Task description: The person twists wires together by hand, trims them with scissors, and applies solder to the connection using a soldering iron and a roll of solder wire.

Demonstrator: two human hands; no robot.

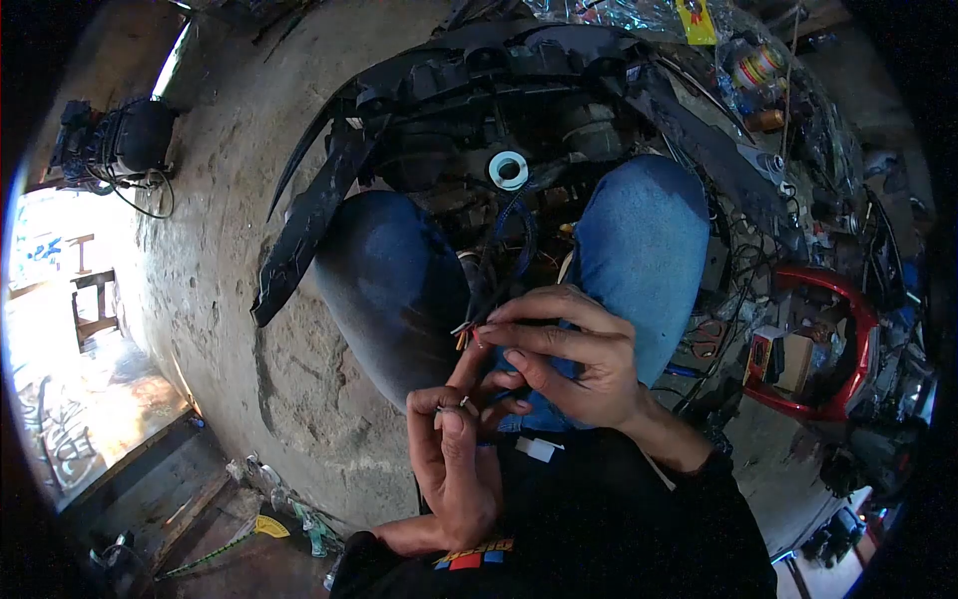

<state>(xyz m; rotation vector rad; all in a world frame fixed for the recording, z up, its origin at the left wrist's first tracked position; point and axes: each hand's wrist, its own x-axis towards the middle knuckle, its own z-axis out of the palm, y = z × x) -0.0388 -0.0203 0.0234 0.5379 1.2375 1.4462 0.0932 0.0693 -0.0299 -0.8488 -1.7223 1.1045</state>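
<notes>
My right hand [574, 349] pinches the end of a bundle of thin coloured wires [465, 337], with red, orange and white strands showing. Just below it, my left hand [454, 469] is closed, thumb against curled fingers. A tiny light-coloured piece [464, 401], too small to identify, pokes out at the left thumb tip. From the wire ends a dark sheathed cable [514, 235] runs up between my knees into a large black plastic assembly [489, 75]. A pale ring [508, 171] sits on that assembly. On my lap lies a small white rectangular piece [539, 448].
A red curved frame [860, 319] lies to the right, with a small open box [793, 361] inside it. Clear plastic wrapping and a labelled bottle [755, 68] are at upper right. Black machinery with a cord [140, 137] stands at far left on the concrete floor [215, 240].
</notes>
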